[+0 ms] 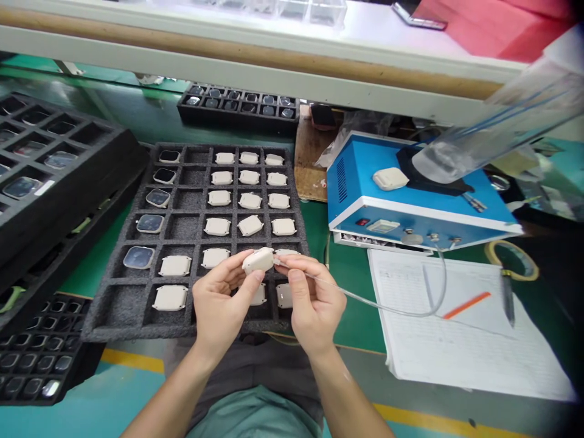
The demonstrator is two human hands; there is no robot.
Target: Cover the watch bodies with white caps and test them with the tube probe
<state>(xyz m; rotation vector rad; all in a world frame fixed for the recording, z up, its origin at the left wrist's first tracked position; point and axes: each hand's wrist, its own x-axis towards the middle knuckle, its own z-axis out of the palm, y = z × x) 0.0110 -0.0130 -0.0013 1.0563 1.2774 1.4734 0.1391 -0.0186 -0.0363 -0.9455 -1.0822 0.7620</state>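
Note:
Between the thumb and fingers of my left hand (223,298) is a cream-coloured watch case (258,261), held above the foam tray. My right hand (316,301) pinches the end of a clear thin tube (360,297), whose tip meets the right side of the case. That tube loops back to the front of a blue machine box (424,207). Beneath both hands lies a dark grey foam tray (123,331). Several cream watch cases (217,226) fill its middle and right columns, and dark-screened watch faces (150,223) sit in its left column.
Stacked black trays (91,176) rise at the left. Another black tray (237,125) stands behind, under the shelf (228,58). One cream case (390,178) rests on the machine beside a clear cylinder (483,140). Papers (424,347), a pen (507,298) and a tape roll (511,260) lie right.

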